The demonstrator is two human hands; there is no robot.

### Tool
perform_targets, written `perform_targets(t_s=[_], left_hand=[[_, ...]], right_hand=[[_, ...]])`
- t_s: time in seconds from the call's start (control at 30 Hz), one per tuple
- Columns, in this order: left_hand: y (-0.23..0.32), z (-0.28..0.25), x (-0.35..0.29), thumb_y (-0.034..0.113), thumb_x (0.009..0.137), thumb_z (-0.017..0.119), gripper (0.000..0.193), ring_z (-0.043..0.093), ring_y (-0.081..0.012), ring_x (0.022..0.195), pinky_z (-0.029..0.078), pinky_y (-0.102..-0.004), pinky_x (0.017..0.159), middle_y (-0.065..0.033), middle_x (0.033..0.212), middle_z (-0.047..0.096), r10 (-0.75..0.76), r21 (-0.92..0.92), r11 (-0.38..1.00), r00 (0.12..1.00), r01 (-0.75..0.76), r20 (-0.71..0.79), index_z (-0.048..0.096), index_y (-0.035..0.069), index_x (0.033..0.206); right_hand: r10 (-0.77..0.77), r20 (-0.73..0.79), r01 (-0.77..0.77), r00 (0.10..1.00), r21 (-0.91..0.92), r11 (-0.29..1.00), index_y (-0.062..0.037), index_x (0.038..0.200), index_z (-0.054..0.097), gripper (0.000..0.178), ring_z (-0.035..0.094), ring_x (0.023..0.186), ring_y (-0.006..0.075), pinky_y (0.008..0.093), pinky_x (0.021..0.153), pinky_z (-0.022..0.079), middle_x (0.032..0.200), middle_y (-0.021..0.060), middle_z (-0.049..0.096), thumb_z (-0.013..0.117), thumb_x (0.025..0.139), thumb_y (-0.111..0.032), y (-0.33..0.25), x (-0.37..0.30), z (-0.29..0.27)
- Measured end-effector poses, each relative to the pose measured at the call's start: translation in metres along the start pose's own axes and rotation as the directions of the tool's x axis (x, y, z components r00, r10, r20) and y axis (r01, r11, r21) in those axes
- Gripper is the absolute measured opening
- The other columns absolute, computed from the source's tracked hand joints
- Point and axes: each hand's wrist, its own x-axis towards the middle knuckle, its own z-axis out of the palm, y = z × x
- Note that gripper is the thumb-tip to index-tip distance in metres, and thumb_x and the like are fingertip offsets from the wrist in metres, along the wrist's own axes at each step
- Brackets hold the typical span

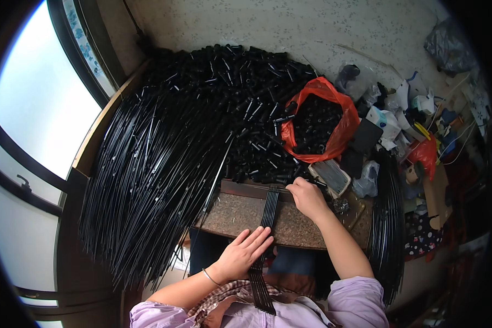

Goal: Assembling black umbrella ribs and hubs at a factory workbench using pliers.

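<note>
- Left hand (pixel 241 257): fingers extended, nearly together, palm down; laid across a row of thin black rods (pixel 270 208) at the near edge of the board, pressing from above with no grip around it.
- Right hand (pixel 309 199): fingers curled, thumb and forefinger drawn together just right of the row's far end; whether anything is pinched there cannot be told.
- Row of rods: side by side, flat across a speckled brown board (pixel 229 213); far end at a dark raised strip (pixel 240 188) along the board's back; near end passes under the left hand, over the board's edge, and fans slightly in front of the person's body.
- Right of the right wrist, on the board: a cluster of small metallic bits (pixel 340 206), too small to identify.
- Behind the right hand: a shallow, clear-topped box (pixel 331 177), tilted.
- Beyond the strip: a broad heap of short black tubes (pixel 213 74); set in its right part, an open red plastic bag (pixel 341 104) filled with small black pieces.
- Left of the board: a large sheaf of long black rods (pixel 147 180), loosely spread.
- Right of the board: a narrower black sheaf (pixel 387 218), near a crumpled clear bag (pixel 366 180).
- Far left: a bright window (pixel 33 98).
</note>
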Motion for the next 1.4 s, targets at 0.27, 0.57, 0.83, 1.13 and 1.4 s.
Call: perform_targets(t_s=[0.27,0.57,0.83,1.13,1.4], left_hand=[[-0.003,0.002,0.0,0.027,0.067,0.061,0.08,0.024,-0.0284,0.132,0.022,-0.0414,0.104,-0.0169,0.142,0.023,0.016,0.034,0.999,1.0,-0.017,0.003,0.026,0.003,0.135],[-0.005,0.003,-0.003,0.04,0.068,0.06,0.083,0.027,-0.0289,0.13,0.024,-0.0412,0.103,-0.0173,0.141,0.025,0.033,0.09,0.995,0.999,-0.031,-0.017,0.028,0.002,0.135],[-0.006,0.001,-0.006,0.026,0.06,0.067,0.089,0.025,-0.0273,0.131,0.024,-0.0401,0.104,-0.0163,0.142,0.025,0.044,0.023,0.999,0.999,-0.043,-0.026,0.026,0.003,0.135],[-0.01,0.012,-0.007,0.056,0.065,0.063,0.09,0.023,-0.0306,0.131,0.021,-0.0419,0.105,-0.0164,0.141,0.025,0.061,-0.098,0.992,0.986,-0.077,-0.152,0.034,0.005,0.133],[-0.009,0.008,-0.006,0.065,0.067,0.056,0.084,0.025,-0.0344,0.129,0.023,-0.0449,0.104,-0.0202,0.14,0.026,0.16,-0.043,0.984,0.966,-0.172,-0.204,0.045,0.005,0.124]], right_hand=[[-0.011,0.028,0.011,1.0,0.0,1.0,-0.0053,0.085,0.062,0.014,0.059,0.076,0.0289,0.039,0.065,0.049,0.081,0.0094,0.054,0.052,0.076,-0.003,-0.005,0.009,0.0],[-0.281,-0.122,0.244,0.952,-0.249,0.937,-0.0053,0.078,0.06,0.019,0.052,0.079,0.0225,0.0339,0.065,0.045,0.078,0.0056,0.053,0.069,0.066,-0.017,-0.002,0.02,-0.018],[-0.118,-0.048,0.119,0.992,0.018,0.993,-0.0069,0.088,0.061,0.014,0.058,0.072,0.0285,0.0376,0.063,0.048,0.08,0.0076,0.054,0.057,0.075,-0.003,0.002,-0.005,-0.014],[-0.039,0.223,-0.009,0.974,0.212,0.977,-0.0045,0.117,0.048,0.045,0.049,0.109,0.0263,0.0362,0.087,0.043,0.117,0.0118,0.05,0.064,0.075,-0.009,-0.046,-0.001,-0.035],[-0.12,0.03,0.034,0.992,0.869,0.493,0.005,0.103,0.057,0.04,0.063,0.082,0.0212,0.0318,0.081,0.047,0.087,0.0132,0.064,0.044,0.092,-0.031,-0.166,-0.086,-0.066]])
